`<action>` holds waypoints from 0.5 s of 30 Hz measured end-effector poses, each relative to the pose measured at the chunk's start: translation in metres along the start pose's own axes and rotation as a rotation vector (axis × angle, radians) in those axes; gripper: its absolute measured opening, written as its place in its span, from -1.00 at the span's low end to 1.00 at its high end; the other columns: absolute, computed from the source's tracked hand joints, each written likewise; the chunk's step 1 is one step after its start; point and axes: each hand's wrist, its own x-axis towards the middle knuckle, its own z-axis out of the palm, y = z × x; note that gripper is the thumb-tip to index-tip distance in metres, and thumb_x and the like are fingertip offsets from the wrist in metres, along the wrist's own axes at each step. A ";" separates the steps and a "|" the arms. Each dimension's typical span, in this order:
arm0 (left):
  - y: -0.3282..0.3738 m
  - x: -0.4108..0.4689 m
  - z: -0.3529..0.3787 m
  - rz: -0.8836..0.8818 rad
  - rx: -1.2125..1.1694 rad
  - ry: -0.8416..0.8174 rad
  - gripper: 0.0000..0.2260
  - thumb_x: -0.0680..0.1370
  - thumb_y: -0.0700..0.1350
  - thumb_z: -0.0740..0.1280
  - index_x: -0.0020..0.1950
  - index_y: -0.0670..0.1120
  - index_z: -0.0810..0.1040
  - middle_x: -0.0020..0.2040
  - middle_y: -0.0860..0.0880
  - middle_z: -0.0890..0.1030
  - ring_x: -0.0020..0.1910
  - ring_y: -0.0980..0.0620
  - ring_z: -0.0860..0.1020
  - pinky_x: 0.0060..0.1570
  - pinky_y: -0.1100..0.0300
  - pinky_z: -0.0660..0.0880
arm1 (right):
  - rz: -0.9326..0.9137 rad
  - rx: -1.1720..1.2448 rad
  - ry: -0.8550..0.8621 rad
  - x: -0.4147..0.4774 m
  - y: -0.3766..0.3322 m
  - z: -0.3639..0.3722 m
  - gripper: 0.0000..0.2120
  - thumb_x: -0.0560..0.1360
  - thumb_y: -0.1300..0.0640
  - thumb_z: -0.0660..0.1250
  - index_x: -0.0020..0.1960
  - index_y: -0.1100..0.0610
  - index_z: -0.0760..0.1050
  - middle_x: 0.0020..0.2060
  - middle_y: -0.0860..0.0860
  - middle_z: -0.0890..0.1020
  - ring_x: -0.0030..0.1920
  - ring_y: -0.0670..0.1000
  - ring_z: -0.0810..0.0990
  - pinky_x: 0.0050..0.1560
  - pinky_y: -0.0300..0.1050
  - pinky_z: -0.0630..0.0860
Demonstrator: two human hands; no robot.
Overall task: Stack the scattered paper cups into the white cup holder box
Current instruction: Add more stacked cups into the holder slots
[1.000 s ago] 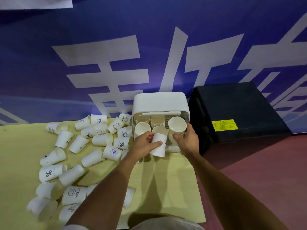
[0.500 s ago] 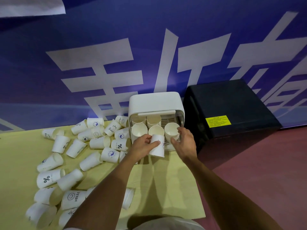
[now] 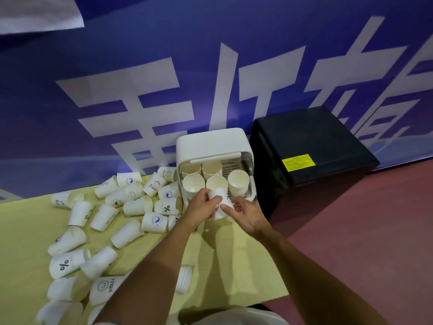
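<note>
The left hand and right hand both pinch one paper cup in curled fingers, just near the white cup holder box — ready, I think, to go in.

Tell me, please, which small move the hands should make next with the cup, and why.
Probably lift the paper cup and lower it into the middle front stack of the white holder box. The left hand and right hand both hold it just before the open box, and that stack stands nearest. Which way up the cup is, I cannot tell.
</note>
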 end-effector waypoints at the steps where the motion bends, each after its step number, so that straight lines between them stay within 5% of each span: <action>1: 0.000 0.000 0.000 -0.012 -0.015 -0.001 -0.67 0.50 0.09 0.39 0.20 0.01 0.47 0.09 -0.05 0.64 0.02 -0.03 0.65 0.05 -0.07 0.64 | -0.014 -0.046 -0.019 -0.002 -0.001 0.002 -0.38 0.40 -0.45 0.29 0.23 -0.03 0.51 0.03 -0.12 0.65 0.01 -0.11 0.60 0.10 -0.08 0.55; 15: -0.004 0.001 0.003 -0.091 -0.192 0.010 -0.59 0.56 0.09 0.36 0.34 -0.03 0.36 0.17 -0.05 0.57 0.05 0.01 0.64 0.08 -0.01 0.62 | 0.010 0.049 0.016 -0.005 0.004 0.008 -0.43 0.39 -0.20 0.49 0.25 -0.01 0.33 0.05 -0.10 0.59 0.01 -0.11 0.59 0.03 -0.09 0.55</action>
